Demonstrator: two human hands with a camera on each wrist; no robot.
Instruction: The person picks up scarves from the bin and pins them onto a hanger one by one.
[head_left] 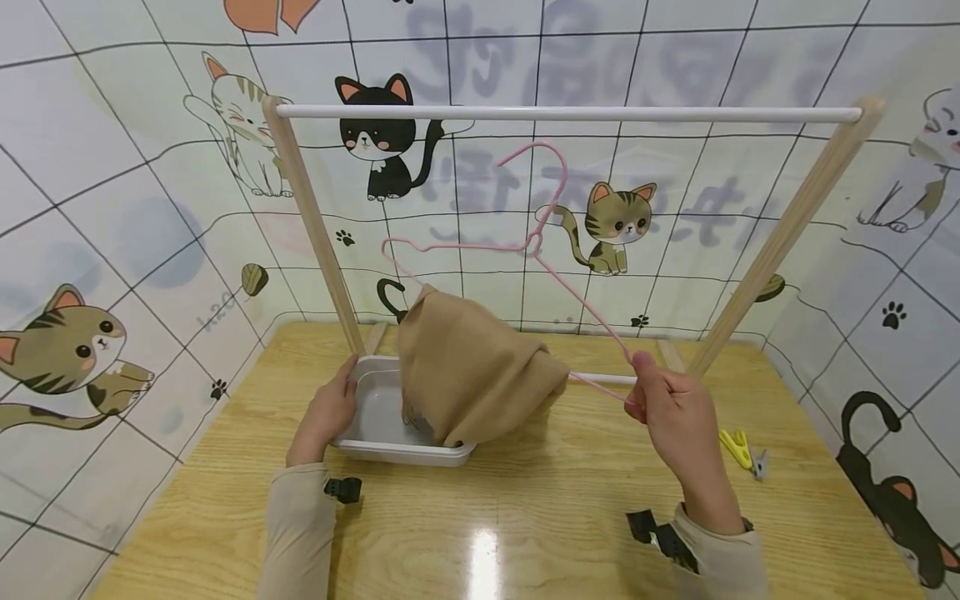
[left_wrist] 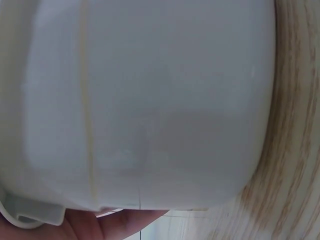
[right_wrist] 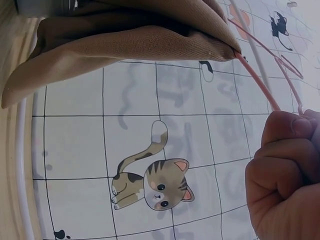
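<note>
A pink wire hanger (head_left: pixel 535 244) is held up and tilted by my right hand (head_left: pixel 675 408), whose fingers and thumb grip its right corner. Over the hanger's lower bar hangs a tan cloth (head_left: pixel 472 367), bunched toward the left side. Its lower end dips into a white plastic basin (head_left: pixel 405 454) on the table. My left hand (head_left: pixel 330 412) grips the basin's left rim, with fingers curled at the edge in the left wrist view. In the right wrist view the cloth (right_wrist: pixel 135 45) hangs in folds from the pink wire, apart from my knuckles.
A drying rack with wooden posts (head_left: pixel 795 225) and a white top rail (head_left: pixel 570 113) stands behind the hands. To the right, a yellow clothespin (head_left: pixel 737 448) and a grey clothespin (head_left: pixel 761 465) lie on the wooden table (head_left: pixel 570 508). Cat-printed sheets line the walls.
</note>
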